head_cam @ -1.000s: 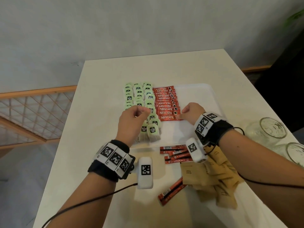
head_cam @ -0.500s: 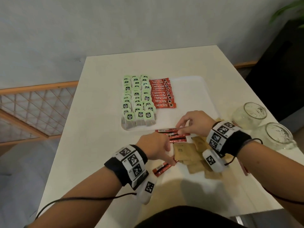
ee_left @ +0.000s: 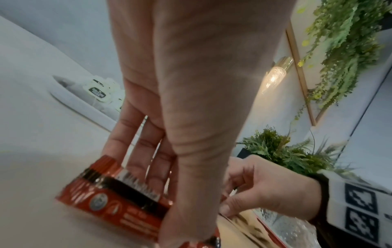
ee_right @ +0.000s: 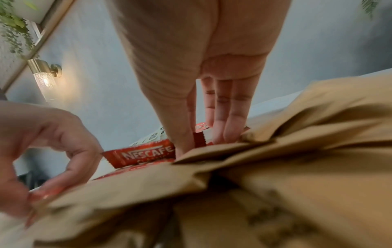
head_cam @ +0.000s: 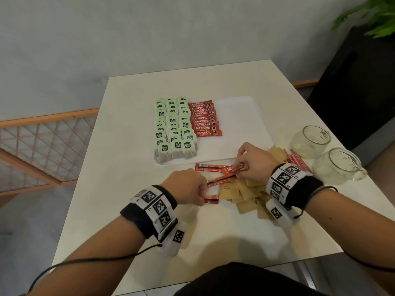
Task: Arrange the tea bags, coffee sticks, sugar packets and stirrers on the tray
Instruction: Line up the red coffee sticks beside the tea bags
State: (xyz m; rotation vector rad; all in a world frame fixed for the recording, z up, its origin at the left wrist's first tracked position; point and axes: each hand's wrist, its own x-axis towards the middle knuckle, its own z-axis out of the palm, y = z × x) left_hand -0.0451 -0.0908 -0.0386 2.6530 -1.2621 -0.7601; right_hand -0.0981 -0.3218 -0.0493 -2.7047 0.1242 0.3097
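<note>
The white tray (head_cam: 239,116) holds three columns of green tea bags (head_cam: 174,127) and a row of red coffee sticks (head_cam: 205,119) beside them. In front of the tray, loose coffee sticks (head_cam: 210,167) lie on the table next to a heap of brown sugar packets (head_cam: 245,193). My left hand (head_cam: 203,197) pinches one coffee stick (ee_left: 114,201) by its end, low over the table. My right hand (head_cam: 243,165) pinches another coffee stick (head_cam: 234,169) between thumb and fingers, as the right wrist view shows (ee_right: 199,137). Red-and-white stirrers (head_cam: 297,161) lie to the right, partly hidden by my right wrist.
Two glass jars (head_cam: 310,142) (head_cam: 337,165) stand at the table's right edge, close to my right wrist. The tray's right half is bare. A dark cabinet and a plant are beyond the table's right side, and a wooden lattice rail is to the left.
Both hands have drawn back from the tray to the loose sticks in front of it. Each now pinches a coffee stick. The right hand's stick is lifted and turned.
</note>
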